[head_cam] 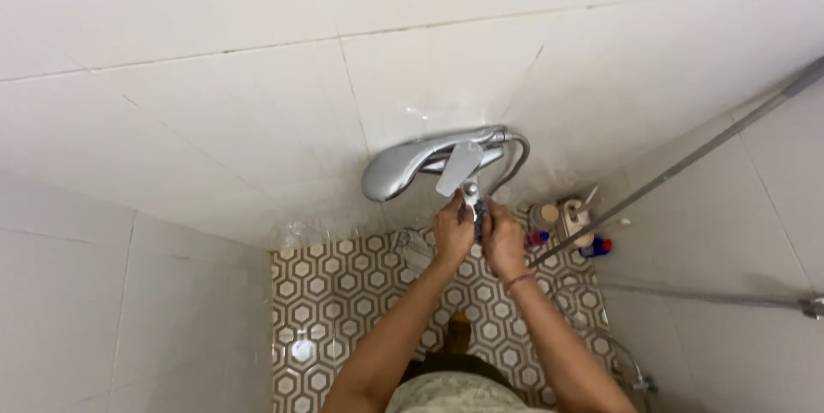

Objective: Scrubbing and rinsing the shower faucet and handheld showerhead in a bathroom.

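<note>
I look steeply down at a chrome shower mixer on the white tiled wall. A chrome hand shower head rests in its holder, with a flat lever handle beside it. Just below the tap, my left hand and my right hand are pressed together. Between their fingers is a small dark object, too small to identify. A thin red band circles my right wrist. A chrome hose loops out from the tap.
Several bottles stand on the floor in the right corner. A chrome rail crosses diagonally on the right. The floor has a hexagon pattern. A second hose curls at the lower right.
</note>
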